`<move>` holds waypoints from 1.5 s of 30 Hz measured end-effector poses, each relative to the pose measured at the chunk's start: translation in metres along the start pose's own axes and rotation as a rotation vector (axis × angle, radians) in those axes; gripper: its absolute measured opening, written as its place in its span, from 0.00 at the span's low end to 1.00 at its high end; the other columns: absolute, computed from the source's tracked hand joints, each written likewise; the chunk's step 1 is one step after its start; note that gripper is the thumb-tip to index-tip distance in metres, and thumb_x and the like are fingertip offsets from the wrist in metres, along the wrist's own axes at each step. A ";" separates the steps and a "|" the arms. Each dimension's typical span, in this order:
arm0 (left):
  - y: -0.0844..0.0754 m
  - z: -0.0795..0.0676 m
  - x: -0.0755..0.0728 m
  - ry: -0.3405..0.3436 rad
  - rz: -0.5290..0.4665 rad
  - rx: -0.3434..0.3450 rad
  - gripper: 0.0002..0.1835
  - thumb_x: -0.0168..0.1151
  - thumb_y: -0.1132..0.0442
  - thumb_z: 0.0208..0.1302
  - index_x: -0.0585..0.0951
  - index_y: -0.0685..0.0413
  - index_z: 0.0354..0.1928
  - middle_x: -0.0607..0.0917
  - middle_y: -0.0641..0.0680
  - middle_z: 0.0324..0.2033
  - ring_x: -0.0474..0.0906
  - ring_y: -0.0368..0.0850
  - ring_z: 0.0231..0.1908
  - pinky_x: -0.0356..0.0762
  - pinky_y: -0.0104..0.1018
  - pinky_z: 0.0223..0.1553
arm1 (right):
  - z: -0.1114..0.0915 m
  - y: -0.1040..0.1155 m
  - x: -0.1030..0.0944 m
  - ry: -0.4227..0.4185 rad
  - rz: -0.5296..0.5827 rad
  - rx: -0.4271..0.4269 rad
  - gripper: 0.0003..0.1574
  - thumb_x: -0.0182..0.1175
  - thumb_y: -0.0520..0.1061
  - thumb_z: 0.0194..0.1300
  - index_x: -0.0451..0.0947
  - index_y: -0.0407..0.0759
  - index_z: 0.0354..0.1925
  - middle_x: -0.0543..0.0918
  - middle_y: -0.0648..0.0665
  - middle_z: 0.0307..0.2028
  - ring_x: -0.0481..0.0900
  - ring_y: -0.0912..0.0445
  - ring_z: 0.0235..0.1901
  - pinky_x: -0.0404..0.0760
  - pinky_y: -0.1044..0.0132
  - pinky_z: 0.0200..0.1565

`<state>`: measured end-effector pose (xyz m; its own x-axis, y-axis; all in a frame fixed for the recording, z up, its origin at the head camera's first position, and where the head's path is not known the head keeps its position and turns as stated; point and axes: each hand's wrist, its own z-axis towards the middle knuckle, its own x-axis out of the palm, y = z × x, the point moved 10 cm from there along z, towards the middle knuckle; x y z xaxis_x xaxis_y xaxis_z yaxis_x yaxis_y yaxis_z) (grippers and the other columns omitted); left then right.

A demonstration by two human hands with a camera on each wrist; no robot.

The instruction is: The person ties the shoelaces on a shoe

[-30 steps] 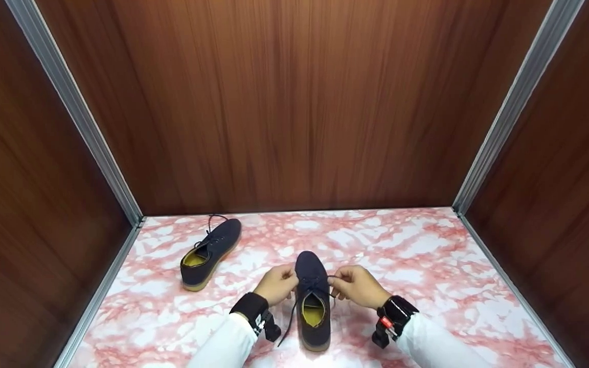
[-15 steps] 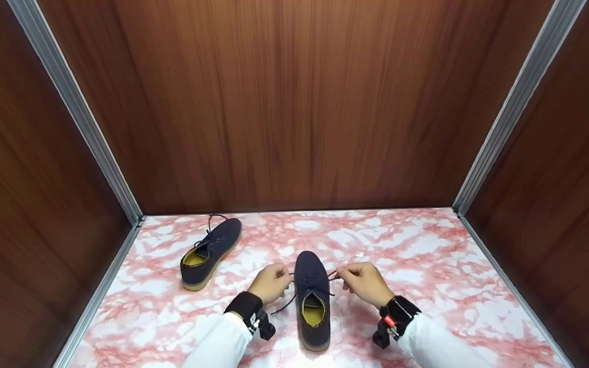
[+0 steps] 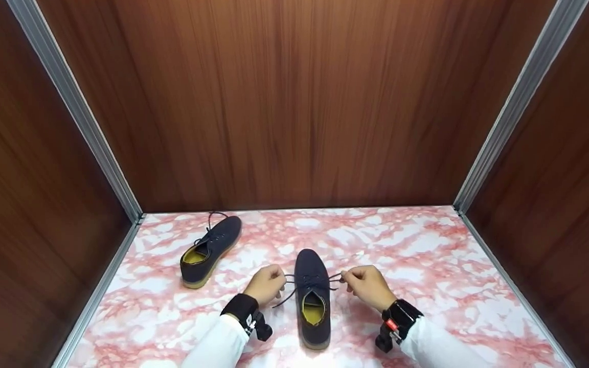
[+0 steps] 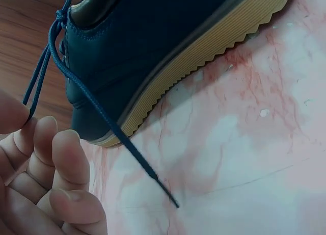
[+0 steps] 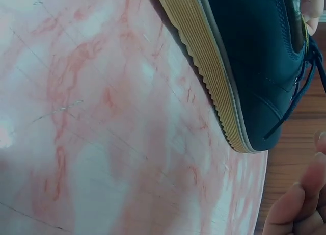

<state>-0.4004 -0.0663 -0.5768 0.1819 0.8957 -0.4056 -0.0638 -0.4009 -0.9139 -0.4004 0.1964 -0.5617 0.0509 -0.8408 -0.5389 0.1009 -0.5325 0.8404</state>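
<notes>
A dark navy lace-up shoe (image 3: 309, 263) with a yellow lining stands upright between my hands, toe pointing away. My left hand (image 3: 266, 284) pinches a loop of its shoelace (image 4: 38, 79) between thumb and forefinger, out to the left. Opposite it, my right hand (image 3: 369, 287) pinches the lace on the other side. Both loops look stretched from a knot (image 4: 61, 16) over the throat of the shoe. One loose lace end (image 4: 135, 151) hangs down the left side, another lace end (image 5: 281, 122) on the right. The right fingertips' grip falls outside the right wrist view.
A matching shoe (image 3: 218, 240) stands farther back on the left, its lace trailing behind. Beneath everything is a red-and-white marbled tabletop (image 3: 417, 250). Brown wood-grain panels (image 3: 294, 112) with metal edge rails (image 3: 95, 133) enclose it at the back and both sides.
Both hands have drawn apart from the shoe, left hand leftward and right hand rightward, pulling the lace loops out longer. The shoe itself has stayed in place.
</notes>
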 end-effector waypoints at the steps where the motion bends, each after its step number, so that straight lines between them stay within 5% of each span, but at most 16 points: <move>1: 0.000 0.000 0.000 0.001 0.006 -0.001 0.07 0.54 0.66 0.63 0.73 0.52 0.26 0.79 0.47 0.23 0.77 0.41 0.20 0.73 0.28 0.24 | 0.000 0.000 0.001 0.007 -0.002 -0.004 0.18 0.63 0.46 0.73 0.88 0.39 0.28 0.81 0.51 0.18 0.75 0.62 0.21 0.72 0.71 0.26; 7: -0.003 0.001 0.004 0.007 0.017 -0.013 0.04 0.55 0.65 0.62 0.75 0.53 0.29 0.85 0.54 0.28 0.75 0.39 0.20 0.71 0.28 0.21 | 0.000 0.009 0.003 0.039 -0.043 -0.071 0.13 0.68 0.44 0.67 0.83 0.39 0.27 0.78 0.54 0.19 0.72 0.65 0.21 0.70 0.73 0.26; 14: -0.018 0.005 0.010 0.068 0.053 0.044 0.13 0.63 0.61 0.70 0.81 0.63 0.49 0.81 0.51 0.25 0.76 0.39 0.19 0.71 0.27 0.24 | 0.001 0.027 0.005 0.051 -0.171 -0.203 0.17 0.74 0.46 0.64 0.79 0.48 0.21 0.71 0.59 0.18 0.66 0.68 0.21 0.66 0.74 0.27; 20: -0.036 0.005 0.007 0.139 0.208 0.148 0.06 0.66 0.66 0.67 0.87 0.61 0.42 0.89 0.57 0.26 0.86 0.53 0.25 0.72 0.26 0.26 | -0.003 0.044 0.004 0.032 -0.356 -0.319 0.25 0.73 0.49 0.66 0.74 0.53 0.15 0.68 0.62 0.16 0.64 0.68 0.19 0.62 0.73 0.25; 24: -0.042 0.004 0.005 0.166 0.260 0.168 0.06 0.69 0.65 0.67 0.90 0.59 0.41 0.91 0.58 0.30 0.87 0.48 0.26 0.73 0.25 0.26 | -0.006 0.050 0.001 -0.001 -0.441 -0.364 0.28 0.71 0.49 0.67 0.72 0.54 0.13 0.67 0.64 0.13 0.63 0.68 0.17 0.63 0.71 0.25; 37: -0.045 0.002 0.006 0.267 0.338 0.140 0.08 0.74 0.64 0.63 0.91 0.61 0.42 0.93 0.55 0.32 0.86 0.40 0.28 0.78 0.27 0.30 | -0.008 0.046 -0.002 -0.065 -0.564 -0.341 0.32 0.69 0.50 0.67 0.67 0.56 0.10 0.68 0.62 0.12 0.64 0.65 0.16 0.64 0.69 0.24; 45: -0.057 0.000 0.009 0.266 0.486 0.225 0.04 0.71 0.67 0.64 0.92 0.59 0.36 0.93 0.55 0.29 0.79 0.33 0.24 0.75 0.27 0.30 | -0.006 0.041 -0.006 -0.093 -0.593 -0.257 0.35 0.66 0.51 0.68 0.62 0.56 0.08 0.64 0.61 0.11 0.65 0.61 0.17 0.65 0.64 0.25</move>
<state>-0.3953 -0.0348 -0.5283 0.3176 0.5291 -0.7869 -0.4019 -0.6765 -0.6171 -0.3904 0.1801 -0.5247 -0.1714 -0.4222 -0.8902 0.3209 -0.8782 0.3547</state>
